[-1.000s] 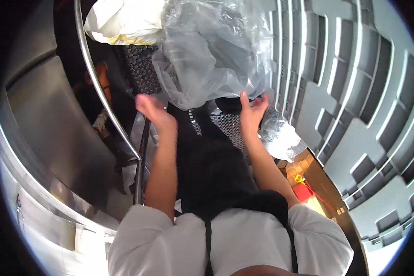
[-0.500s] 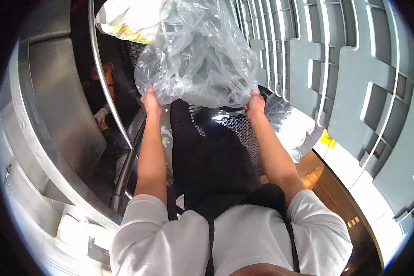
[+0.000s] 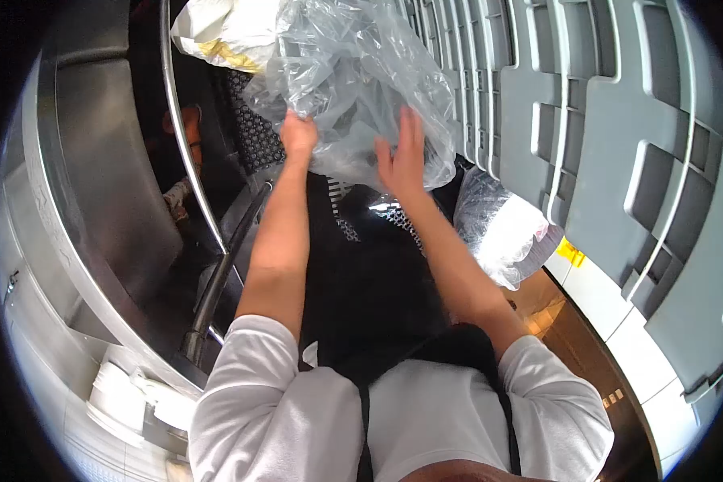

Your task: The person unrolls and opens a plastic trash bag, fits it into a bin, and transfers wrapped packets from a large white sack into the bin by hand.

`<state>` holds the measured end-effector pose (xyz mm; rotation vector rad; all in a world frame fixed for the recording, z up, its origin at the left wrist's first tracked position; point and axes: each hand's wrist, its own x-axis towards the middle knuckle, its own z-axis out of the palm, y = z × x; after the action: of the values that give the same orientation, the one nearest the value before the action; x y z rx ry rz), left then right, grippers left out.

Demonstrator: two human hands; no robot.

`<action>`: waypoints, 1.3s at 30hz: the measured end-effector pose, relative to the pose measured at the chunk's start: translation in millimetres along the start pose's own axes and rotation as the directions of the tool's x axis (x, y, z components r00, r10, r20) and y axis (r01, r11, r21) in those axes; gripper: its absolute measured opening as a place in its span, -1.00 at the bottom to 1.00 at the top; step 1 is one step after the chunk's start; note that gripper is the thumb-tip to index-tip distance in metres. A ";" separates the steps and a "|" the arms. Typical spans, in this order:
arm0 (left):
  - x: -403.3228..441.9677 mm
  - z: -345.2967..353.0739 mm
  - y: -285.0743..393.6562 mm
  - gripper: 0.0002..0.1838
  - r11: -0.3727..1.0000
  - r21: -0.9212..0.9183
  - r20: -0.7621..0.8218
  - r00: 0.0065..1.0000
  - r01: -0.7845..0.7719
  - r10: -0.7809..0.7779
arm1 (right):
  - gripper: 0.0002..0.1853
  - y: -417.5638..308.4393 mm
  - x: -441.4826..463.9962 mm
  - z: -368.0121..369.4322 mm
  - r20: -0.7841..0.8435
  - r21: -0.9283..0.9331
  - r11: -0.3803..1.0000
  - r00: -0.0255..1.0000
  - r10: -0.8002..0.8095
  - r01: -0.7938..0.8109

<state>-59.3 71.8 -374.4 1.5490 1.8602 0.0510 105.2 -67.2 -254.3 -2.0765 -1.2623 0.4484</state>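
Observation:
A large clear plastic bag (image 3: 353,72) spreads, crumpled, in front of me at the top centre. My left hand (image 3: 299,135) is closed on its near left edge, with the plastic bunched at the fingertips. My right hand (image 3: 403,157) lies against the lower right part of the bag, fingers stretched out and apart, not gripping it. Beyond the left hand is a white sack (image 3: 233,32) with a yellow patch.
Grey ridged plastic panels (image 3: 586,120) stand along the right. A metal rail (image 3: 181,120) and a steel surface (image 3: 108,153) run down the left. Clear wrapped items (image 3: 502,229) sit right of my forearm, near a brown box (image 3: 590,353). Black perforated matting (image 3: 257,132) shows below.
Both hands first closed on the bag's near edge. Since then my left hand has moved inward and forward, still gripping, while my right hand has let go, opened and moved left onto the bag.

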 end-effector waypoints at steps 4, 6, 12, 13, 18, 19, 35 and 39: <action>-4.7 -28.3 -60.6 -0.62 0.996 -0.091 0.018 0.999 -0.025 0.027 | -0.21 46.3 55.8 19.5 0.094 -0.082 0.994 0.992 0.083 -0.076; 12.2 -30.7 -111.3 -0.60 0.969 -0.249 0.097 0.995 -0.006 0.031 | -0.21 84.1 80.1 48.6 0.231 0.220 0.924 0.937 0.261 -0.312; 22.7 -25.1 -156.2 -0.54 0.921 -0.383 0.234 0.972 0.071 0.022 | -0.14 142.5 54.2 134.6 0.624 0.515 0.250 0.558 0.547 -0.820; 17.7 -21.2 -153.1 -0.54 0.918 -0.391 0.208 0.978 0.065 0.019 | -0.17 153.3 36.0 144.3 0.548 0.542 0.300 0.600 0.583 -0.785; -14.4 -21.6 -120.1 -0.55 0.946 -0.317 0.130 0.991 0.075 -0.036 | -0.43 113.4 -41.4 85.1 0.119 0.539 0.639 0.800 0.588 -0.549; -23.4 -23.8 -106.4 -0.56 0.950 -0.300 0.129 0.990 0.088 -0.051 | -0.50 81.1 -51.5 54.5 0.046 0.528 0.715 0.856 0.514 -0.458; -23.9 -39.5 -28.0 -0.14 0.871 -0.472 0.365 0.930 0.136 0.053 | -0.31 142.2 -71.9 65.0 0.448 0.244 0.554 0.599 0.664 -0.796; -41.7 -92.6 20.9 -0.12 0.938 -0.140 -0.401 0.884 -0.317 0.239 | -0.30 119.5 -126.4 31.8 0.105 0.594 0.394 0.553 0.826 -0.701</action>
<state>-89.3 77.7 -275.4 1.7392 1.8257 0.6989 104.3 -204.9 -365.3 -1.9465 0.1264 0.8675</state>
